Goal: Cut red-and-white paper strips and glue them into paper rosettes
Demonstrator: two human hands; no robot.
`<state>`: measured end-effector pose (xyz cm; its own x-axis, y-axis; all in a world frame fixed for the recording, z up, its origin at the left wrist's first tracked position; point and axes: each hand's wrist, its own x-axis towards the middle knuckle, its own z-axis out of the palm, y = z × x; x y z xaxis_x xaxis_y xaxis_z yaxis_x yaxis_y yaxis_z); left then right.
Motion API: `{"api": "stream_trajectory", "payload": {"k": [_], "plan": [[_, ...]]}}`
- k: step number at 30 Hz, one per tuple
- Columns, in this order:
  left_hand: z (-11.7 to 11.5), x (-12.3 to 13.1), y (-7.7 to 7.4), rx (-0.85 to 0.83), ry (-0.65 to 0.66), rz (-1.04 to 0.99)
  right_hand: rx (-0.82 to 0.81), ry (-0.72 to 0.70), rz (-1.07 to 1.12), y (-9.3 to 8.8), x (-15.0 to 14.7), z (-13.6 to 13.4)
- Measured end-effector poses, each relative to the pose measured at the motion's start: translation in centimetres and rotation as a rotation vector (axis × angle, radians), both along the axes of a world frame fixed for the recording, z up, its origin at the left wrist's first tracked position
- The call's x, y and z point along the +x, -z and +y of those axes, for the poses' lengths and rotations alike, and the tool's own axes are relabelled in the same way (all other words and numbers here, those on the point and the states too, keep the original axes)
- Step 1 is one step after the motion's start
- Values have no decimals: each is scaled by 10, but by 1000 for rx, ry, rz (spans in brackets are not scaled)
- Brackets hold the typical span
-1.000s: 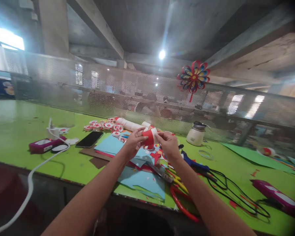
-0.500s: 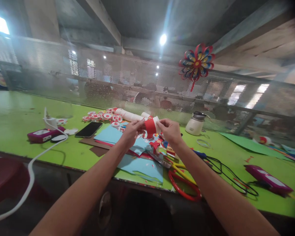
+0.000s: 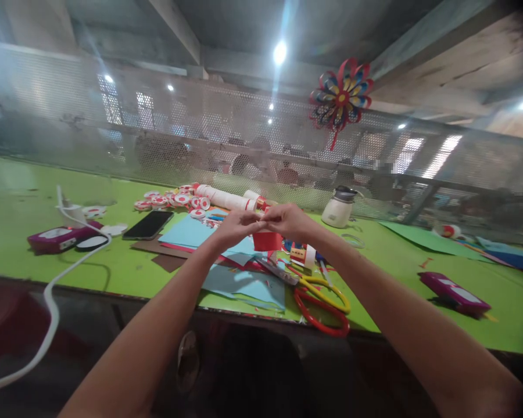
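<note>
Both bare hands meet over the right-hand end of a loose stack of light blue paper sheets [image 3: 185,232], which lies on a bright green tabletop [image 3: 9,220] and serves here as the landmark. The left hand [image 3: 236,228] and the right hand [image 3: 293,223] bring their fingertips together, thumbs and fingers pinching the upper edge of a small red piece that looks like paper [image 3: 268,241]; the piece hangs just below the fingers, its top hidden by them. To the right of the stack, nearer the body, rest large scissors with metal blades and one yellow and one red handle loop [image 3: 293,280]. Left of the stack lies a black flat smartphone [image 3: 149,225], and behind it sit a heap of round white-and-red discs [image 3: 159,201] and a long white cylindrical roll [image 3: 226,197]. Farther right of the stack stands a cream-coloured jug with a dark lid [image 3: 337,210], with a purple oblong device [image 3: 455,293] well apart beyond the right forearm.
</note>
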<state>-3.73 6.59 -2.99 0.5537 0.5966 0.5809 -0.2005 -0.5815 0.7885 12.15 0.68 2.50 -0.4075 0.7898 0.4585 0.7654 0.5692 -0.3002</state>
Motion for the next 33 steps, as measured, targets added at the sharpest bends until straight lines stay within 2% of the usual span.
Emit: {"api": "stream_trajectory", "payload": {"k": [3, 6, 9, 11, 13, 17, 21, 27, 30, 33], "plan": [[2, -2, 1, -79, 43, 2, -4, 10, 110, -1, 1, 5], [4, -6, -1, -182, 41, -40, 62, 111, 371, 0, 5, 8], [6, -6, -2, -284, 14, -208, 139, 251, 524, 6, 11, 5], [8, -4, -1, -346, 39, -332, 135, 297, 583, 12, 13, 1], [10, -1, 1, -387, 87, -388, 89, 303, 658, 17, 13, -3], [8, 4, 6, -409, 164, -339, -59, 229, 803, 21, 7, -7], [5, 2, 5, -384, 216, -312, -107, 214, 911, 23, 7, -5], [0, -6, -2, -379, 336, -288, 9, 292, 910, 22, 18, -8], [-1, -7, -1, -399, 367, -262, 20, 165, 759, 13, 14, -17], [-1, -8, 1, -416, 403, -250, -69, 4, 548, 8, 8, -25]]}}
